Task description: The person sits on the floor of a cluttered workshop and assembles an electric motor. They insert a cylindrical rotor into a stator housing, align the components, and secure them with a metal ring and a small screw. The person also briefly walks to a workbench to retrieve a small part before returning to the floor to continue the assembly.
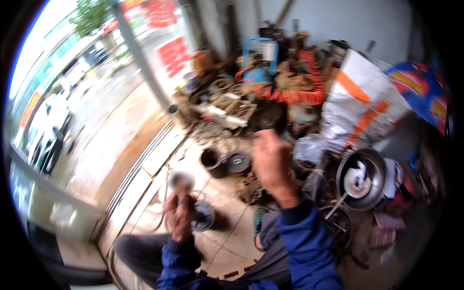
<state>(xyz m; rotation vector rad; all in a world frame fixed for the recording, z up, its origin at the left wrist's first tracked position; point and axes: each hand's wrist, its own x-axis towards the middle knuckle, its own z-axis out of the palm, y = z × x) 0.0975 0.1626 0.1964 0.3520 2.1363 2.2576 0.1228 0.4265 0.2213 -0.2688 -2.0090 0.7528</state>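
My left hand [179, 215] is closed around the lower end of a small part with a round, greyish, shiny head [181, 181]; blur hides what kind of part it is. Just beside that hand a round grey container [205, 216] rests on the tiled floor. My right hand [272, 162] is raised to the right, smeared by motion, its fingers curled together; whatever they hold cannot be made out. Below and left of it are a dark open cylinder [211, 162] and a round black part [238, 161]. Rusty metal pieces [250, 187] lie under its wrist.
Piled tools and machine parts fill the back, with a red coiled hose [314, 79] among them. At right are a white sack [362, 101] and a metal bowl [344, 176] holding white material. A door track [145, 162] runs along the left. My sandalled foot [259, 229] shows between the arms.
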